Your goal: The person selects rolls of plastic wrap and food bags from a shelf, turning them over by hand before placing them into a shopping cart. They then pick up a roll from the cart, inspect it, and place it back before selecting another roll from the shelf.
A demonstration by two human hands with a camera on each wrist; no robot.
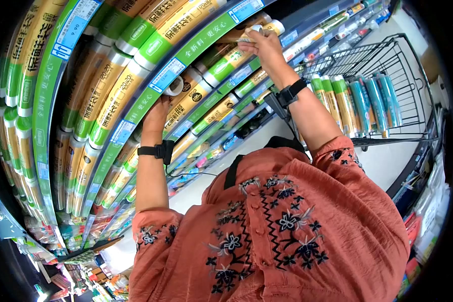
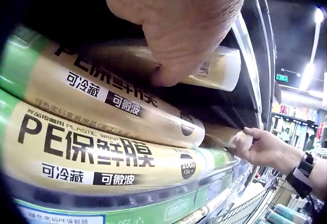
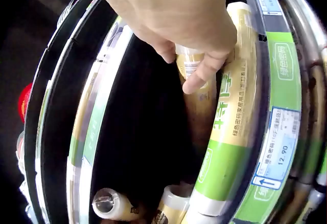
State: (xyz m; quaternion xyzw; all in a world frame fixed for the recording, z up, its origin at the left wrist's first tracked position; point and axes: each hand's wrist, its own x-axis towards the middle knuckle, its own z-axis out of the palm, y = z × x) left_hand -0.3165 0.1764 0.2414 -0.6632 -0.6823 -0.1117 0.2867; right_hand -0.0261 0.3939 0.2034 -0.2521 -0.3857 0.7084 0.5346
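My left hand (image 2: 179, 24) reaches into the shelf and grips a tan roll of plastic wrap (image 2: 219, 70) behind the front rolls; its fingertips are partly hidden. That roll's white end shows beside the left hand (image 1: 157, 118) in the head view. Two PE plastic wrap rolls (image 2: 107, 152) lie in front, below the hand. Farther along the same shelf, my right hand (image 1: 269, 50) pinches the end of another tan roll (image 3: 199, 101), thumb on one side and fingers on the other. A green-and-tan roll (image 3: 232, 116) lies right beside it at the shelf's front.
Upper shelves hold rows of green-and-tan bag rolls (image 1: 110, 95). A green price rail (image 1: 191, 48) runs along the shelf edge above the hands. At right stands a wire shopping cart (image 1: 407, 85) with green-and-tan rolls and blue packs (image 1: 375, 103). Two roll ends (image 3: 115, 203) show deeper along the shelf.
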